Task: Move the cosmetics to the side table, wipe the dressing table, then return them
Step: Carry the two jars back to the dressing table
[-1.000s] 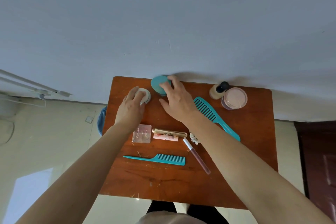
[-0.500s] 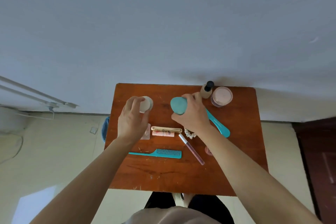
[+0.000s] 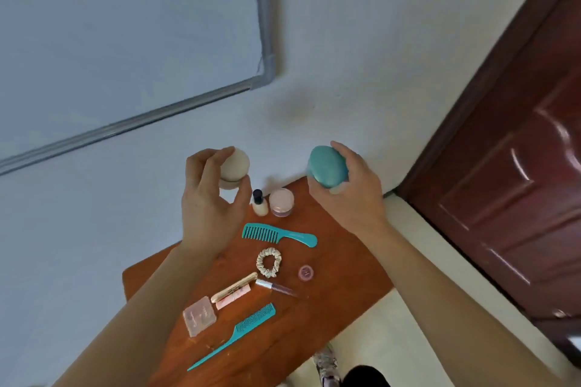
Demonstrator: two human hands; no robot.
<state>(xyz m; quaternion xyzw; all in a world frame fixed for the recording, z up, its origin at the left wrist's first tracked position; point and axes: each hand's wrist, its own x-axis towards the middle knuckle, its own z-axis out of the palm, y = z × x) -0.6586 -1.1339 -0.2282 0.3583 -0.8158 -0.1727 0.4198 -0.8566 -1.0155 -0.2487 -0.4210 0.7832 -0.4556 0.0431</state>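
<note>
Nearest us, two bare forearms reach forward over a reddish-brown wooden table [image 3: 330, 292]. The left hand [image 3: 210, 207] curls around a cream round matte jar [image 3: 235, 165], fingers over its top and thumb by its base. The right hand [image 3: 349, 195] wraps a smooth teal oval case [image 3: 327, 166], fingers behind it. Both things are held off the tabletop and show against the wall.

On the scuffed wood, closest to us, lies a teal plastic tail comb [image 3: 242, 331] with a thin pointed handle, near a translucent pink square case [image 3: 199, 316]. Next comes a gold tube [image 3: 234, 287] lying against a pale pink stick [image 3: 234, 297], then a clear lip-gloss tube [image 3: 276, 286] with a silver cap. Farther on sit a cream ruffled scrunchie [image 3: 268, 262], a small round purple pot [image 3: 306, 272] and a teal wide-tooth comb [image 3: 276, 234]. At the far edge a cream bottle with a black cap [image 3: 259, 203] stands upright just beside a pink round jar [image 3: 281, 202] (we cannot tell if they touch).

Beyond is a pale bluish wall [image 3: 345, 41] with a grey-framed board [image 3: 265, 25] on the left. A glossy dark red panelled door [image 3: 518, 182] stands on the right.
</note>
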